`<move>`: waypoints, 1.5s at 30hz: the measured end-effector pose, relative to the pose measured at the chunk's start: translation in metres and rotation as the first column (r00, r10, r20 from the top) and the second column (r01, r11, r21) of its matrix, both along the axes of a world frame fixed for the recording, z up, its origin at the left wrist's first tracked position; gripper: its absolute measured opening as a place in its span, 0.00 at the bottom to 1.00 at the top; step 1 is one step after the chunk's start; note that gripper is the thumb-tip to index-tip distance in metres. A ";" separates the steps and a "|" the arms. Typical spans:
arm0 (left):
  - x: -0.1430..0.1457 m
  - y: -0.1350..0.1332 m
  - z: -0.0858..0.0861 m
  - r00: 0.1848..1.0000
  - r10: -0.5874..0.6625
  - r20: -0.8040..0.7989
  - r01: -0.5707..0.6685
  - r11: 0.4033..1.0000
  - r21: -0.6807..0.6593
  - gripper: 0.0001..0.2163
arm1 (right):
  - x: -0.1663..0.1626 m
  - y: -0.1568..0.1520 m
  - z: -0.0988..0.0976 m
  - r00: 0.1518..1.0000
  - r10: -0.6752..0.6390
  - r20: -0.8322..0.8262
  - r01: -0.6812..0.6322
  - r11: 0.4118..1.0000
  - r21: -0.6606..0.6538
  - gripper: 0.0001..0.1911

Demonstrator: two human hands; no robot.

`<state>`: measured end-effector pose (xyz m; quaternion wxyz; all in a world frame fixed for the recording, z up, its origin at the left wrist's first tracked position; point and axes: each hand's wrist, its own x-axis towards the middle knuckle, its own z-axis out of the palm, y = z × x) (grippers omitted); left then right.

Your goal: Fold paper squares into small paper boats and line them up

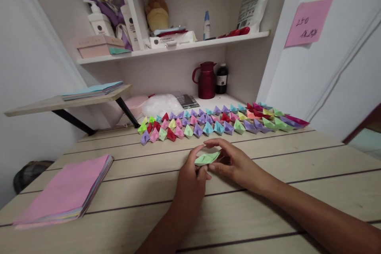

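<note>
A light green paper boat (pixel 206 159) is held just above the desk between both hands. My left hand (pixel 192 172) has its fingers and thumb closed on the boat's left end. From the other side, my right hand (pixel 233 162) grips the right end, its index finger curved over the top and thumb at the near edge. Behind the hands stand rows of small folded paper boats (pixel 218 128) in purple, blue, green, pink, red and yellow. The nearest row is a short distance beyond my fingertips.
A stack of coloured paper (pixel 64 188), pink on top, lies at the left. More sheets (pixel 93 90) rest on a small raised shelf (pixel 41 105). A red thermos jug (pixel 206 81) and a dark bottle (pixel 222 79) stand at the back, under a white shelf (pixel 178 49) holding various items.
</note>
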<state>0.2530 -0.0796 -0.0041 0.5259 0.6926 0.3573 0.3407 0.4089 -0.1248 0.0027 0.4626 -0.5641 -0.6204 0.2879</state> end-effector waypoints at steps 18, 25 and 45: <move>0.000 -0.004 0.000 1.000 0.014 -0.020 -0.013 0.998 0.053 0.18 | 0.008 0.005 -0.003 0.990 0.031 -0.137 -0.034 0.999 -0.022 0.13; 0.002 -0.004 0.000 0.997 0.059 -0.050 -0.058 0.998 0.022 0.19 | 0.008 0.007 -0.008 0.987 -0.021 -0.156 0.011 0.998 -0.064 0.09; 0.004 -0.007 -0.001 0.988 0.028 -0.153 0.000 0.984 0.179 0.17 | -0.004 -0.001 -0.006 0.943 0.003 -0.332 -0.005 1.000 -0.005 0.14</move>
